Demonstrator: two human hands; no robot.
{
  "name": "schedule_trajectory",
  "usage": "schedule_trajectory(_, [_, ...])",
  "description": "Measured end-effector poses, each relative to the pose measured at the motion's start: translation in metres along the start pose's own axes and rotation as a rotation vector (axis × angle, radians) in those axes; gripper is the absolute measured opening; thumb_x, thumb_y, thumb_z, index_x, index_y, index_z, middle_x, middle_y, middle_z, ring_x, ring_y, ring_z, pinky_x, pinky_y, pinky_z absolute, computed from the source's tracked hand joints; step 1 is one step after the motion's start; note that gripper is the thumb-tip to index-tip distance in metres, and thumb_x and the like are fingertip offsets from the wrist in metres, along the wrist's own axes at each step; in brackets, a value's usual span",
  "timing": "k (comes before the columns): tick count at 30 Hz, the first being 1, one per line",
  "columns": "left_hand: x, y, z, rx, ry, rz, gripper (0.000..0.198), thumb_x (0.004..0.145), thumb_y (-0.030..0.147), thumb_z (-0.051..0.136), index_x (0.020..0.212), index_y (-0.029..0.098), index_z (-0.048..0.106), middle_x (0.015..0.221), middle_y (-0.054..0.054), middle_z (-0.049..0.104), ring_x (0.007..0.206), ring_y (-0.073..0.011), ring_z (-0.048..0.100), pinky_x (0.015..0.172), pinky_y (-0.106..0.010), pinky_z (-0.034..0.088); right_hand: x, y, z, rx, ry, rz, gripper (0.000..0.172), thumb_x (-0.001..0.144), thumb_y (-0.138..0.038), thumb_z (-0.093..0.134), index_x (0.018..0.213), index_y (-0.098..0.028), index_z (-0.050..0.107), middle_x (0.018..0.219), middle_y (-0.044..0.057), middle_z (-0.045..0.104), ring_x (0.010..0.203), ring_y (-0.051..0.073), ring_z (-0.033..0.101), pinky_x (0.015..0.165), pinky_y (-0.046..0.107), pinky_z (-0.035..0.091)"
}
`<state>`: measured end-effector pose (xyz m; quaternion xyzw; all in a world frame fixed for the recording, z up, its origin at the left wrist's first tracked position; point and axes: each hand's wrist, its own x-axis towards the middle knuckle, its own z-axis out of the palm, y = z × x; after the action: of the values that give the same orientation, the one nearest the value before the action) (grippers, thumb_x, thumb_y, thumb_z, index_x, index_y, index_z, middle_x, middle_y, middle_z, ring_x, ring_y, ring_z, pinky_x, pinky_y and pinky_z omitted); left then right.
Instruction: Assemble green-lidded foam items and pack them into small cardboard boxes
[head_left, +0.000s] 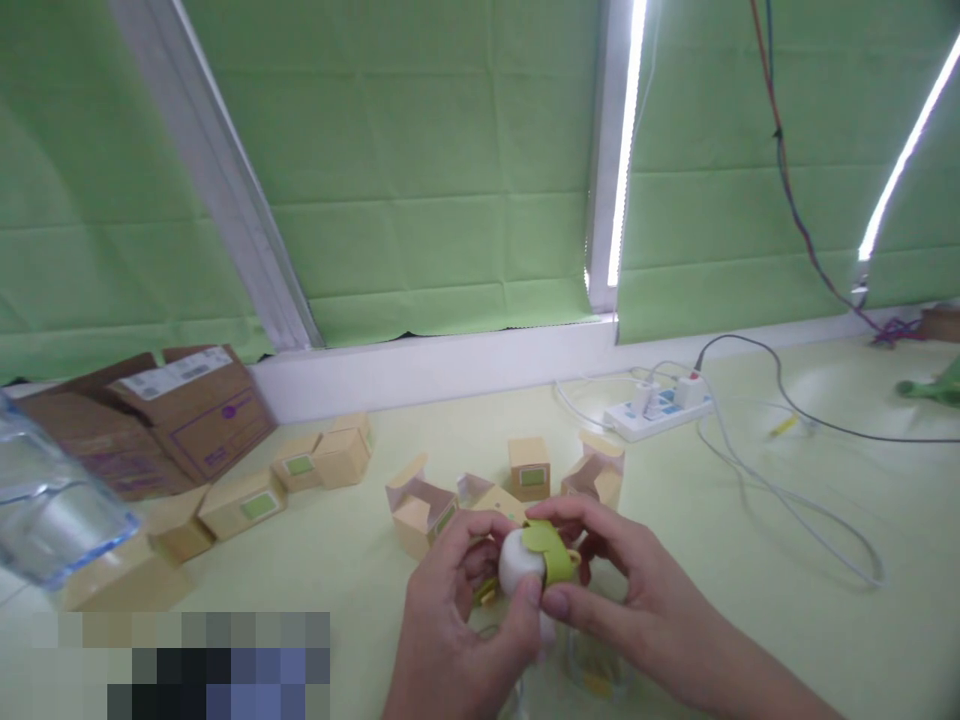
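Observation:
Between my two hands, over the pale table, is a small rounded white object (517,562) with a yellow-green cover (555,552) on its right side. My left hand (469,610) is closed on the white part, with the thumb pressed to its front. My right hand (626,580) pinches the green cover, from which a small yellowish loop sticks out to the right. Just beyond the hands stand an open small tan box (421,515) on the left and another open tan box (596,472) on the right. Small items below the hands are partly hidden.
A closed small box (529,470) stands behind the hands. More tan boxes (244,503) line the left, before a large brown carton (210,415) and a clear plastic container (60,510). A white power strip (660,415) with trailing cables lies at the back right.

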<state>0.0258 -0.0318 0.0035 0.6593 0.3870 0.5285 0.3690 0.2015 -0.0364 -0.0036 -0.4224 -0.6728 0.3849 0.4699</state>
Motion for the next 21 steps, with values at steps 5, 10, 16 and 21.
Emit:
schedule_trajectory(5, [0.000,0.005,0.001,-0.082,-0.019,-0.034,0.019,0.080,0.017,0.062,0.098,0.022,0.059,0.088,-0.001,0.073,0.084,-0.0176,0.075,0.076,-0.025,0.060,-0.001,0.000,0.001,0.128,-0.006,-0.009,0.043,0.083,-0.033,0.077,0.123,-0.026,0.061,0.117,0.006,0.067,0.107,0.025,0.062,0.097,0.041,0.047])
schedule_trajectory(10, [-0.001,0.008,0.002,-0.095,-0.021,-0.028,0.023,0.075,0.011,0.065,0.094,0.022,0.061,0.085,0.002,0.071,0.079,-0.0155,0.074,0.074,-0.023,0.059,-0.003,0.004,0.000,0.181,-0.018,-0.042,0.041,0.085,-0.035,0.075,0.122,-0.025,0.061,0.116,0.008,0.067,0.109,0.027,0.063,0.096,0.041,0.049])
schedule_trajectory(16, [0.001,-0.001,0.002,-0.081,-0.037,-0.013,0.025,0.082,0.020,0.070,0.107,0.023,0.066,0.098,-0.003,0.073,0.092,-0.0190,0.072,0.082,-0.027,0.057,-0.003,0.012,-0.002,0.159,0.023,-0.111,0.037,0.090,-0.038,0.070,0.124,-0.027,0.060,0.118,0.008,0.066,0.107,0.025,0.064,0.094,0.037,0.053])
schedule_trajectory(21, [0.003,-0.011,-0.003,-0.048,-0.118,-0.021,0.033,0.082,0.026,0.076,0.114,0.024,0.068,0.105,-0.006,0.074,0.095,-0.0229,0.071,0.085,-0.033,0.056,-0.002,0.014,0.000,0.257,-0.011,-0.121,0.038,0.093,-0.036,0.069,0.129,-0.032,0.057,0.119,0.005,0.067,0.106,0.022,0.067,0.093,0.031,0.055])
